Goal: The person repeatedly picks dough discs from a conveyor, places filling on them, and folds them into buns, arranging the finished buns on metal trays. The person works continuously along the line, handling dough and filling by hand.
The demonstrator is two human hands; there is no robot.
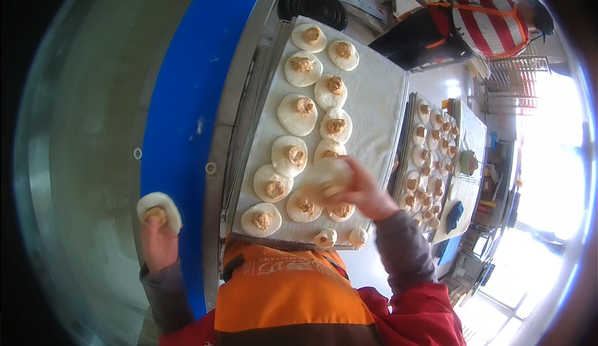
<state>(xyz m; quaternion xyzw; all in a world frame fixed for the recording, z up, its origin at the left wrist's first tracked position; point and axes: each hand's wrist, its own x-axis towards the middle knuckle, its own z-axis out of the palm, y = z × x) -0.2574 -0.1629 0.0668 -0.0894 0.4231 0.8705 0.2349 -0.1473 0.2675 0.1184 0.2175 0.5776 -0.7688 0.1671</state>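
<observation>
My left hand (pixel 161 244), off to the left beyond the tray, grips a round dough wrapper (pixel 146 203) topped with a brown filling. My right hand (pixel 365 191) is above the tray (pixel 377 90), its fingers closed on a pale piece of dough (pixel 331 173) that motion partly blurs. On the tray's lined surface lie several flat dough wrappers (pixel 294 118), each carrying a lump of brown filling (pixel 296 155). Two small gathered buns (pixel 325 238) sit at the near edge, close to my apron. The right hand and its dough partly hide the wrappers underneath.
A blue strip (pixel 187 103) with a metal edge runs along the tray's left. To the right stands another tray of filled wrappers (pixel 426 159), with a dark blue cloth (pixel 455 216) beyond. A round black pan (pixel 311 6) is at the far end. A person in stripes (pixel 486 25) works at far right.
</observation>
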